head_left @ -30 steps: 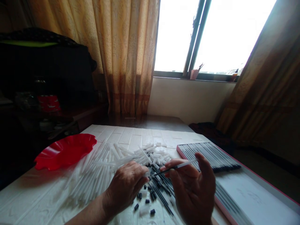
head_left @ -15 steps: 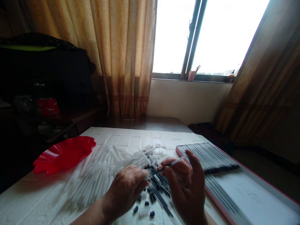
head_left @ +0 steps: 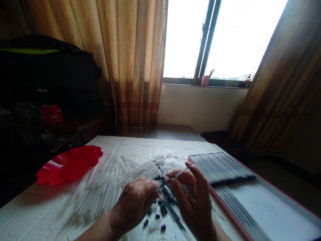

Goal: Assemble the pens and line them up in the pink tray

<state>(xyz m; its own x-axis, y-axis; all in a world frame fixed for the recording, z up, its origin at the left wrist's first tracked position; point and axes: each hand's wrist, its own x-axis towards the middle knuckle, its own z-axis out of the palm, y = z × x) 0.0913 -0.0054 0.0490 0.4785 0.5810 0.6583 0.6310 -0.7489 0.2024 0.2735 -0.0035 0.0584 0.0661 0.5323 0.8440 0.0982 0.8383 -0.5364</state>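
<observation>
My left hand [head_left: 136, 202] is closed, pinching a pale clear piece at its fingertips. Between the two hands runs a slim pen refill [head_left: 167, 182], dark at its left part and clear toward the upper right. The thumb and fingers of my right hand [head_left: 194, 195] grip it, with the index finger raised at its clear end. The refill's left end meets the piece in my left hand; exactly how they join is hidden. Below lie several dark refills [head_left: 174, 212] and short black caps [head_left: 163, 227]. Left of my hands spreads a heap of translucent pen tubes [head_left: 100, 194].
A red wavy-rimmed dish [head_left: 67, 164] stands at the left. On the right, a shallow pink-edged box [head_left: 230, 214] holds rows of grey pens [head_left: 220, 167] with black ends. White brick-patterned cloth [head_left: 150, 144] covers the table. Behind are curtains [head_left: 135, 60] and a window.
My right hand has moved left, toward my left hand, and the refill's exposed length between and beyond the fingers looks shorter. My left hand has hardly moved.
</observation>
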